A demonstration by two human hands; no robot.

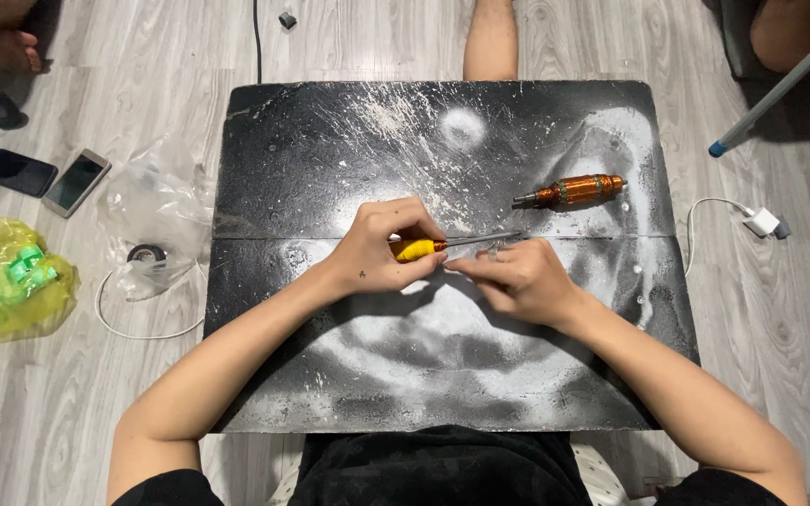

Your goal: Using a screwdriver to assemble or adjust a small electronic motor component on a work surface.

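Note:
My left hand [382, 248] grips the yellow handle of a screwdriver [417, 248] whose metal shaft points right across the black board [330, 141]. My right hand [517, 279] rests just below the shaft, fingers curled, pinching something small that I cannot make out near the handle's end. An orange motor armature [569, 191] with copper windings lies on the board, up and to the right of both hands.
The black board is scratched and dusted white and lies on a grey wood floor. Left of it lie clear plastic with a tape roll [146, 254], two phones [49, 178] and a yellow bag [11, 279]. A white charger [761, 222] lies to the right. Another person's leg [491, 39] shows at the top.

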